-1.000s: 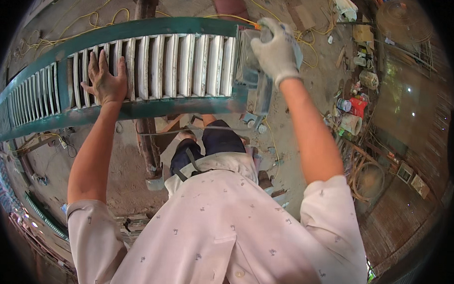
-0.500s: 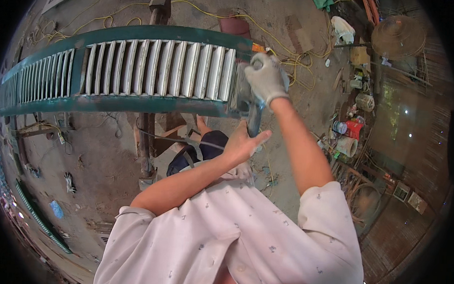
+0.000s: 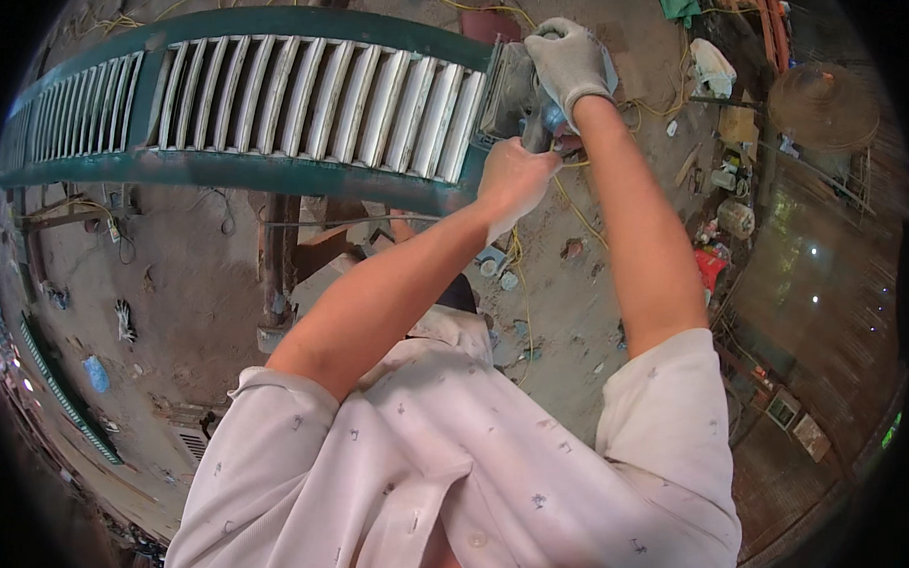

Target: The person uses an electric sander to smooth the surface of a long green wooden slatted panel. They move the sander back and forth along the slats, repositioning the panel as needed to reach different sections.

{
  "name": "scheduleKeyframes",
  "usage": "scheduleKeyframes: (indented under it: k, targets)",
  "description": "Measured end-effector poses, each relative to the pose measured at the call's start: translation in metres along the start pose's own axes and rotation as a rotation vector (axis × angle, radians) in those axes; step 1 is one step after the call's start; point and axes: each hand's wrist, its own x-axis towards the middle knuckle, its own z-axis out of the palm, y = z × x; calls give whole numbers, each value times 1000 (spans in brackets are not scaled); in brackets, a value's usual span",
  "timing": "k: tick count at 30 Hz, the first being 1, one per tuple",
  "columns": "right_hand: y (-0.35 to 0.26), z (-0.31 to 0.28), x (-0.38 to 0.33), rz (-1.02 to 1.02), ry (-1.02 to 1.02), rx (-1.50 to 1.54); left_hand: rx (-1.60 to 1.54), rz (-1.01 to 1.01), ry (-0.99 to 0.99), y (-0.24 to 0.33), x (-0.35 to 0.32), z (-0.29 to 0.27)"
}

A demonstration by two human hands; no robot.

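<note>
A long, dark green frame (image 3: 308, 182) with rows of bare metal slats (image 3: 311, 104) lies across the upper left. At its right end is a grey power tool (image 3: 509, 98) with a flat, squarish pad, apparently a sander. My right hand (image 3: 567, 63), in a pale glove, is closed over the tool's far side. Nearer to me, my bare left hand (image 3: 516, 178) wraps around its handle end. Both hands hide much of the tool's body, and whether the pad touches the frame is hard to tell.
Yellow cord (image 3: 577, 210) trails across the floor to the right. A metal post (image 3: 278, 268) stands beneath the frame. Clutter with a red packet (image 3: 710, 268) and a round woven hat (image 3: 823, 107) lies at right. A loose glove (image 3: 125, 321) and blue plastic (image 3: 95, 374) lie at left.
Both hands have moved up and slightly right with the tool, from the frame's near right corner to its right end. The frame appears higher in view as the head has shifted.
</note>
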Motion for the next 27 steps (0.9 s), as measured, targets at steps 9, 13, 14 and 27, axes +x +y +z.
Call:
scheduleKeyframes:
  k: [9, 13, 14, 27]
  targets:
    - [8, 9, -76, 5, 43, -157, 118, 19, -11, -40, -54, -5]
    - [22, 3, -33, -18, 59, -143, 37, -28, -48, -4, -41, -2]
    - [9, 3, -21, -63, 35, -170, 32, -32, -27, 2, -29, -2]
    - [2, -1, -25, -5, -21, -131, 23, -70, 48, -16, -23, 9]
